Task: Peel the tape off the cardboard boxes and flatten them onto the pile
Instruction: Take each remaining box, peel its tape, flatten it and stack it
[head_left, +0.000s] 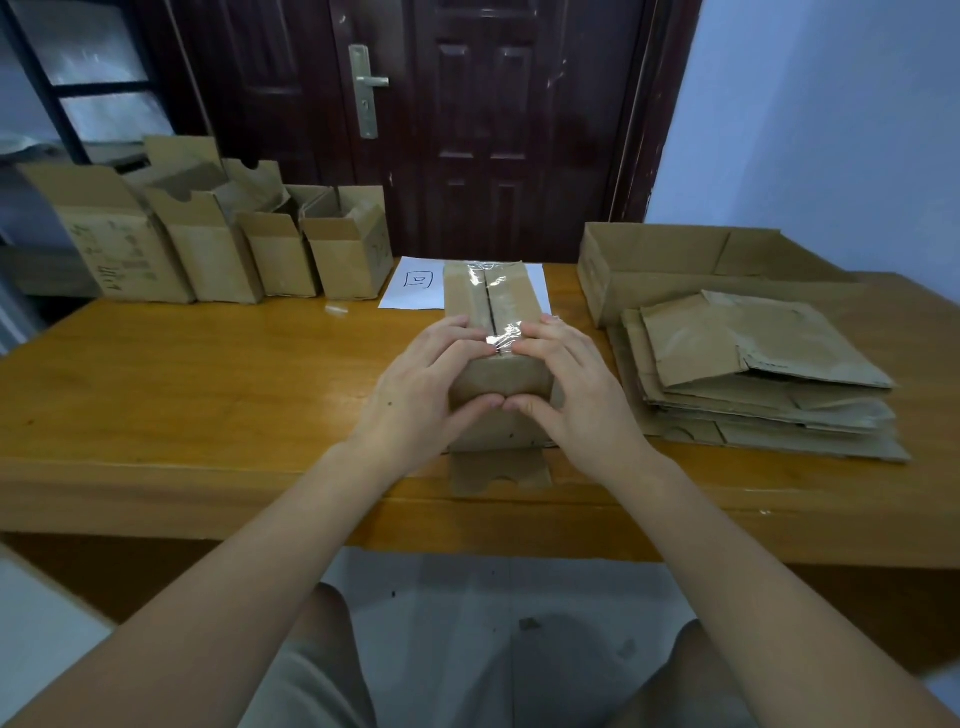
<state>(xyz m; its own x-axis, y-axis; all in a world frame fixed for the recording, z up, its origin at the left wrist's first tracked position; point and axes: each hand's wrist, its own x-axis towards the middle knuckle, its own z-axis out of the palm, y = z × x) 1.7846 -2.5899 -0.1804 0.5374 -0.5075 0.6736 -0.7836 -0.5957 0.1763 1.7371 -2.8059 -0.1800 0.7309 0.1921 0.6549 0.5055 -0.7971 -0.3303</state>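
A small brown cardboard box (488, 296) lies in the middle of the wooden table (208, 374), its top seam covered with clear tape (498, 340). My left hand (426, 384) and my right hand (566, 384) grip the box's near end from either side, fingers over the top by the crinkled tape end and thumbs meeting on the front face. A loose flap (498, 470) sticks out below the box at the table's front. A pile of flattened boxes (753, 374) lies to the right.
Several open upright boxes (208, 244) stand in a row at the back left. A white sheet of paper (415, 283) lies behind the held box. A large shallow cardboard tray (675, 265) sits behind the pile. A dark door is behind the table.
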